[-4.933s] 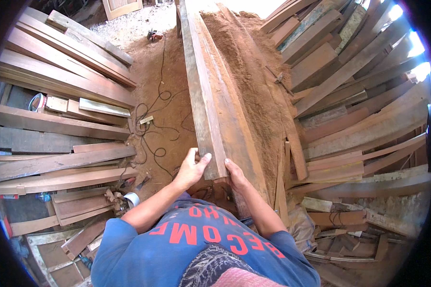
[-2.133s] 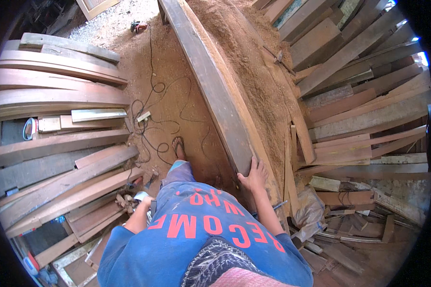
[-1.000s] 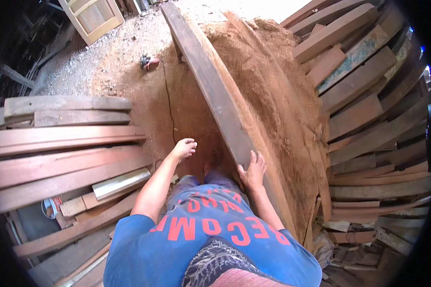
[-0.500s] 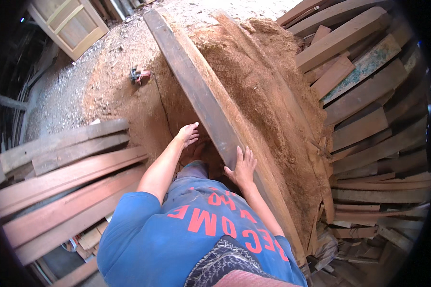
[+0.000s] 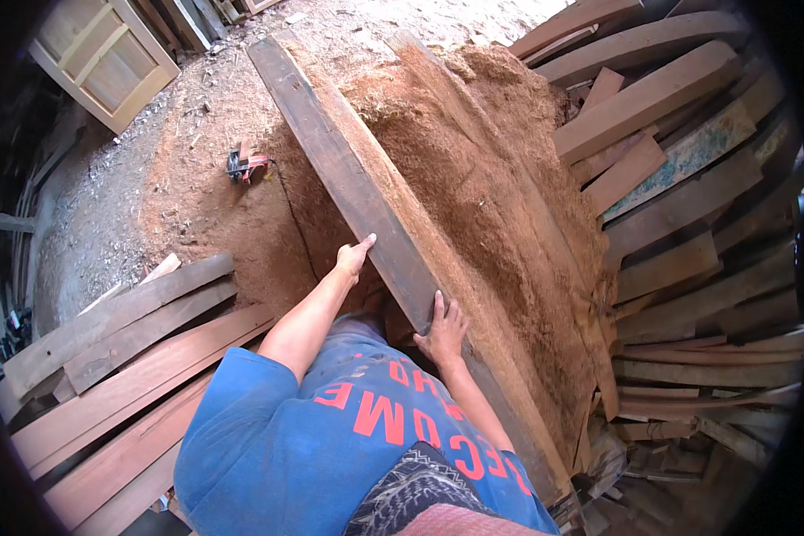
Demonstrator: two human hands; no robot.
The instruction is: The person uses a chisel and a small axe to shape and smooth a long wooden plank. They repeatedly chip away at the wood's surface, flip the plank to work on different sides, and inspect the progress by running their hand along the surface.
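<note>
A long, thick wooden beam (image 5: 359, 192), dark on its upper face and dusted with sawdust along its far side, runs slantwise past my front. My left hand (image 5: 354, 259) holds its near edge, thumb on top and the other fingers curled, partly hidden, against the side. Closer to me, my right hand (image 5: 444, 332) grips across the dark face, thumb by the near edge and fingers reaching toward the far edge.
A red and black corded power tool (image 5: 247, 165) lies on the ground beyond my left hand. Planks are stacked at left (image 5: 143, 344) and right (image 5: 648, 107). Heaped sawdust (image 5: 509, 214) lies beyond the beam. A panelled wooden door (image 5: 107, 62) stands far left.
My left hand has come from open beside the beam to closed on its near edge. The right hand has tightened on the beam. The view has shifted slightly.
</note>
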